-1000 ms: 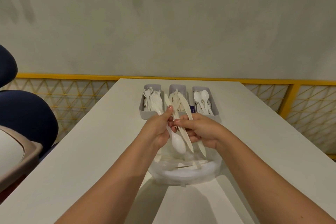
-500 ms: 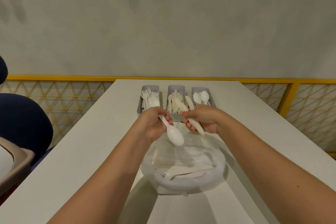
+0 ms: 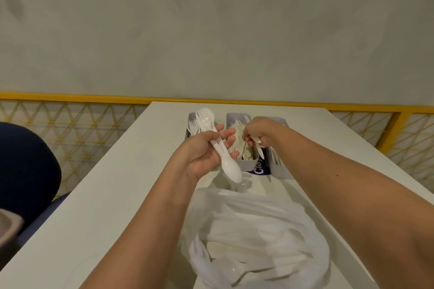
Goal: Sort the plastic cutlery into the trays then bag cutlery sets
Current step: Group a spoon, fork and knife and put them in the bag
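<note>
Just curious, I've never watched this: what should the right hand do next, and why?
Probably lower and release its knife-like white piece into the middle tray: the right hand pinches it just above that tray, while the left hand grips a bundle of spoons and forks.

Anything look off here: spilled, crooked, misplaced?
Minor: in the bundle gripped by the left hand, one spoon points bowl-down while the other heads point up over the left tray. No spill or damage visible.

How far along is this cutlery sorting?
Partly done: the three trays already hold cutlery. In hand: the left hand grips a mixed bundle, the right hand holds one piece over the trays. Left: more cutlery lies in the plastic bag; no bagged sets show.
</note>
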